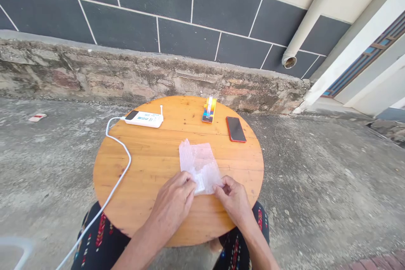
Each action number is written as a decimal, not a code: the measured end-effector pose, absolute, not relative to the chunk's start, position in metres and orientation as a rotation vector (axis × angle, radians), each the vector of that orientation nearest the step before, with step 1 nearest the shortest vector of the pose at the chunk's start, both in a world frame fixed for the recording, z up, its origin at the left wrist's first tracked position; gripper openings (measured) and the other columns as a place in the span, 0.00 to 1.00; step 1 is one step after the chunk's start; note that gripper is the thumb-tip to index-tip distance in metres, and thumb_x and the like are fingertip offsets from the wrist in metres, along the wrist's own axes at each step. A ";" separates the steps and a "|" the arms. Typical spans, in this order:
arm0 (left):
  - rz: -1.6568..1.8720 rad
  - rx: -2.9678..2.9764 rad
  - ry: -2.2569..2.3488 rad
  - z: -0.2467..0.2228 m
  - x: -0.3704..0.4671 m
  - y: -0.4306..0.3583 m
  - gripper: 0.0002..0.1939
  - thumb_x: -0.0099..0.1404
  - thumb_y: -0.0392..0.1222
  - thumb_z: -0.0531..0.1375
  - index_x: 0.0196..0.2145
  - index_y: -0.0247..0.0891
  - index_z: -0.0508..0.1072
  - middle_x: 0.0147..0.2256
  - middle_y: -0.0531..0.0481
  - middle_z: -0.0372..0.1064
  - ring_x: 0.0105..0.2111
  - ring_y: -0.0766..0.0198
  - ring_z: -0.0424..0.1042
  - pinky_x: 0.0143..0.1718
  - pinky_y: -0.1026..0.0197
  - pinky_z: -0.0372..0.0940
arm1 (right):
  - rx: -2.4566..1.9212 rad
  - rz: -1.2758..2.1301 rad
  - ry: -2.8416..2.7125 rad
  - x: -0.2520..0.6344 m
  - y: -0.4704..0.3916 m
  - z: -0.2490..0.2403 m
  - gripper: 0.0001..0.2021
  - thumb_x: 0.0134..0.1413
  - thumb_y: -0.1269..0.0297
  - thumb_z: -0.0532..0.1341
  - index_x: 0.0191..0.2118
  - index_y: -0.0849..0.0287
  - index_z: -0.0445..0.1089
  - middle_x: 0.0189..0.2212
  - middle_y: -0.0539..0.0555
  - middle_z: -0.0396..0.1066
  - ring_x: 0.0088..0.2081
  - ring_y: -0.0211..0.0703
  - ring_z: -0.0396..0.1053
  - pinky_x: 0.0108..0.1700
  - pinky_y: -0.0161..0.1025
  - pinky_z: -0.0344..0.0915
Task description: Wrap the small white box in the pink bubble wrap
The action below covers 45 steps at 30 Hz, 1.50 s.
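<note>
A sheet of pinkish, see-through bubble wrap [202, 156] lies on the round wooden table in front of me. At its near end a small white item [199, 183] shows through or beside the wrap; its kind is unclear. My left hand [177, 194] is closed at the near left edge of the wrap, by the white item, with the fingertips partly hidden. My right hand [232, 198] pinches the near right corner of the bubble wrap between thumb and fingers.
On the wooden table [148, 202] stand a yellow and blue tape dispenser [209, 110], a red-edged phone [236, 129] and a white device [144, 119] with a white cable [125, 173] running off the left side. A stone-based wall [142, 76] rises behind.
</note>
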<state>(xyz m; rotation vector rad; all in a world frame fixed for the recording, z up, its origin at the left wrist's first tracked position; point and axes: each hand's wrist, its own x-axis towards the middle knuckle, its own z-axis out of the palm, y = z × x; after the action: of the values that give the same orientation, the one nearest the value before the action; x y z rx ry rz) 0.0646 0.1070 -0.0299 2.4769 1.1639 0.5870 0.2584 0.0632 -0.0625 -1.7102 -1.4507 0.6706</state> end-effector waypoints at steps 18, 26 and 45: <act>0.629 2.493 1.182 -0.031 0.065 0.105 0.13 0.67 0.31 0.48 0.31 0.38 0.70 0.35 0.50 0.65 0.35 0.62 0.67 0.36 0.61 0.61 | -1.905 0.174 -1.559 0.240 0.074 -0.065 0.18 0.52 0.60 0.58 0.19 0.56 0.50 0.19 0.46 0.55 0.22 0.35 0.55 0.26 0.34 0.48; 0.600 2.515 1.192 -0.031 0.066 0.104 0.12 0.67 0.31 0.48 0.29 0.38 0.68 0.35 0.50 0.65 0.35 0.62 0.67 0.36 0.60 0.61 | -1.798 0.073 -1.451 0.221 0.077 -0.062 0.16 0.57 0.61 0.56 0.21 0.57 0.55 0.19 0.46 0.57 0.22 0.36 0.57 0.27 0.34 0.50; 0.744 2.693 1.070 -0.039 0.065 0.105 0.11 0.64 0.27 0.49 0.31 0.36 0.68 0.46 0.47 0.66 0.41 0.58 0.66 0.42 0.55 0.65 | -1.857 0.084 -1.411 0.228 0.078 -0.071 0.11 0.54 0.65 0.57 0.23 0.57 0.58 0.20 0.48 0.62 0.24 0.39 0.61 0.28 0.34 0.53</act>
<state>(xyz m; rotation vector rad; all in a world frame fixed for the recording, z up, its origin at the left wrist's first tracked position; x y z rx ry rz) 0.0653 0.1054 -0.0390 2.6925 1.0697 0.7441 0.2281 0.0779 -0.0714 -1.8570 -1.4108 0.0842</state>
